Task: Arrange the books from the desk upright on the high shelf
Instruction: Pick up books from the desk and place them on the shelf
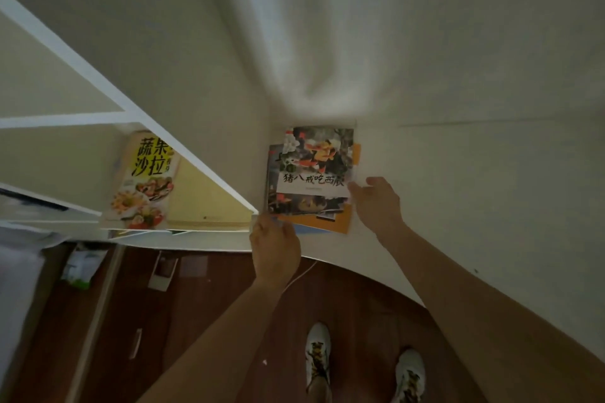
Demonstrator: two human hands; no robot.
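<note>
A stack of thin books (311, 173) lies flat on the white desk (458, 193) in the corner by the wall; the top one has a dark picture cover with a white title band. My left hand (275, 245) grips the stack's near left corner. My right hand (376, 199) touches its right edge with fingers curled against the top cover. A yellow cookbook (147, 180) with salad photos stands in the white shelf unit (137, 114) at the left, beside pale yellow books (206, 203).
The shelf unit's white frame (212, 170) juts close to the stack's left side. A white curtain (320, 42) hangs behind the desk. Below are a dark wood floor, a white cable (301, 275), a green packet (82, 268) and my two shoes.
</note>
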